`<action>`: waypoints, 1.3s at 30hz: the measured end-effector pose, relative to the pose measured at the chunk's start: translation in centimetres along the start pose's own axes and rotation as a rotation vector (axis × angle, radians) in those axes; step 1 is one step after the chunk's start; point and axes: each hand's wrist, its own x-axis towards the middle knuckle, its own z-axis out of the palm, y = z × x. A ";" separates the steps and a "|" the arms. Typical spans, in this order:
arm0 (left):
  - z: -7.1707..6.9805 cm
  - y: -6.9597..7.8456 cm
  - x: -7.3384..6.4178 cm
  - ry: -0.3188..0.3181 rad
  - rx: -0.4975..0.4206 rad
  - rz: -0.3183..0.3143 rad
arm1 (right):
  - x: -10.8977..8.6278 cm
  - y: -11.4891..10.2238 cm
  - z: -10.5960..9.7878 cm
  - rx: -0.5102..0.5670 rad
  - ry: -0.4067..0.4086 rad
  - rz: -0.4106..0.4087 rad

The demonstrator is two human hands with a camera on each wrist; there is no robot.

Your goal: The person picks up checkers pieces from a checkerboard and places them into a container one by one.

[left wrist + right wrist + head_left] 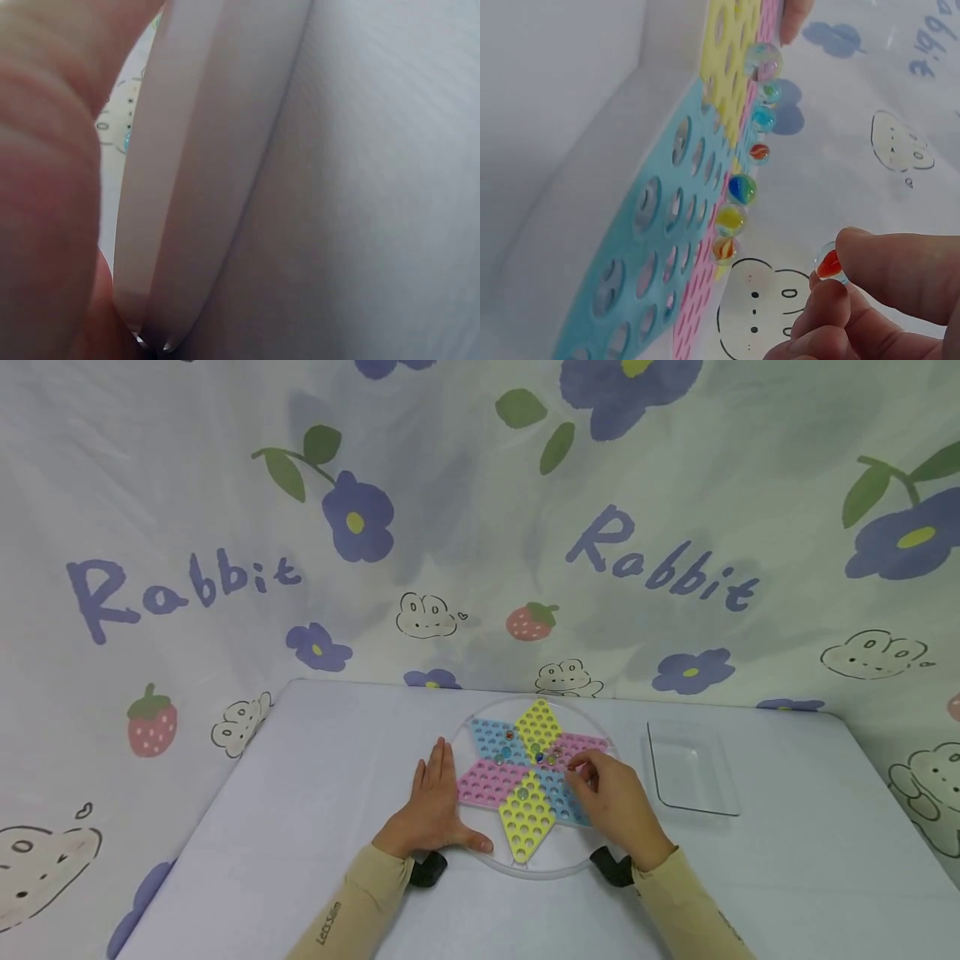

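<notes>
A round white Chinese checkers board [573,852], with a star of yellow, pink and blue holed sections, lies on the table. My left hand [429,806] rests along its left edge with straight fingers and the thumb spread over the near rim. Above the right side of the board, my right hand [613,797] pinches a clear glass marble with a red swirl [829,264] between thumb and fingers. Several marbles sit in holes, among them a blue-green marble [742,190], a yellow one [731,219] and a large clear one [763,61]. The left wrist view is filled mostly by the board's side [191,157].
Right of the board stands a clear rectangular tray [660,800] on the white-covered table [315,827]. A printed cloth [465,552] with flowers, rabbits and strawberries hangs behind the far table edge. Black wrist cameras [429,870] sit below both hands.
</notes>
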 end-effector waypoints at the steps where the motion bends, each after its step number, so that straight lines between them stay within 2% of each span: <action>1: 0.0 0.0 0.0 0.000 0.002 -0.002 | 0.0 0.0 -0.1 0.002 0.004 -0.003; 8: 0.0 0.1 0.0 -0.006 -0.004 -0.019 | 0.0 0.0 -0.5 0.003 0.035 -0.001; 15: 0.0 0.1 0.0 0.002 -0.001 -0.011 | 0.0 -0.1 -1.2 -0.016 0.043 0.007; 26: 0.2 -0.1 0.0 0.000 -0.027 -0.014 | 0.2 0.6 -1.9 -0.038 0.082 -0.002; 33: 0.1 0.1 0.0 -0.003 -0.018 -0.016 | 0.3 0.8 -2.8 -0.038 0.093 0.030; 39: 0.1 0.1 0.1 0.000 -0.014 -0.013 | 0.4 1.3 -3.4 -0.041 0.118 0.021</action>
